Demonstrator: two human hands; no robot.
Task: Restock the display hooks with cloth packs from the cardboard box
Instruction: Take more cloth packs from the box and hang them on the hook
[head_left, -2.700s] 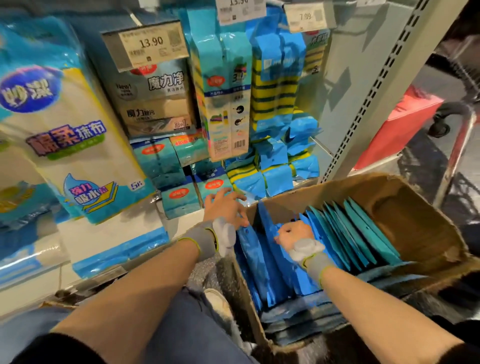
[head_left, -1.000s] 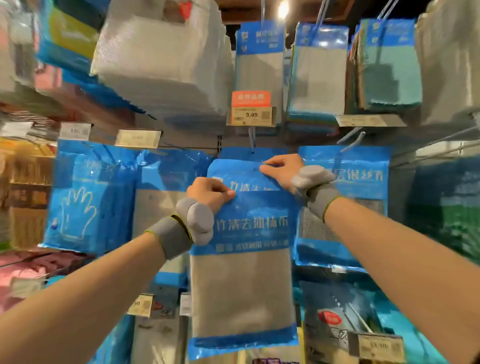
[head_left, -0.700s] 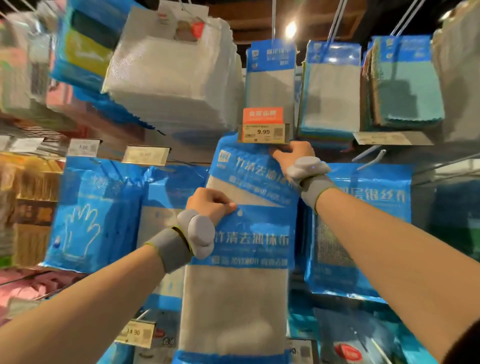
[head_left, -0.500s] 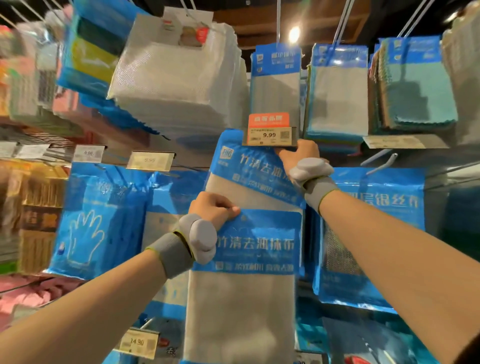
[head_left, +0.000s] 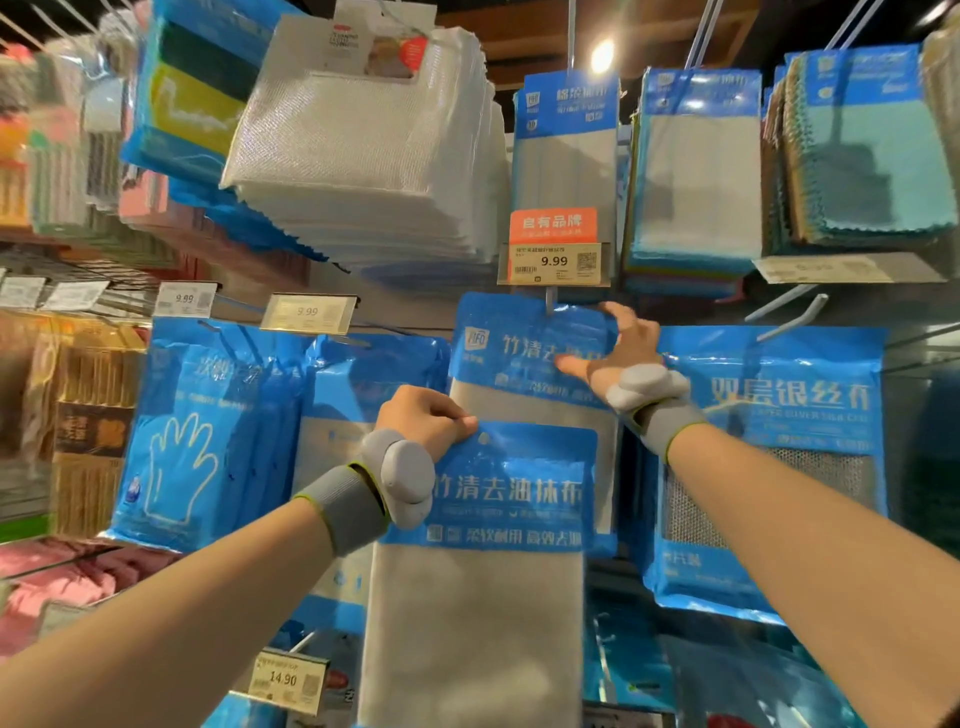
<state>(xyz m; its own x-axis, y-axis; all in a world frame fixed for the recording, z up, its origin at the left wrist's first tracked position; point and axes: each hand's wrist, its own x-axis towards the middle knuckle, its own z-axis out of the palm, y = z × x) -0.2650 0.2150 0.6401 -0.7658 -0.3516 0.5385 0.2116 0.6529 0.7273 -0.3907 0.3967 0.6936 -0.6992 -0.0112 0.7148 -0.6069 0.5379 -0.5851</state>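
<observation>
Bright ceiling lamp (head_left: 602, 56); blurred, warped edges.

Price tag (head_left: 554, 264) reads 9.99; glove pack (head_left: 182, 457) hangs left.

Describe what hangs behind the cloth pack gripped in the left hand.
A matching pack hangs on the hook, its blue top showing, with the right hand spread against it. The held pack, gripped by the left hand, covers its lower part.
</observation>
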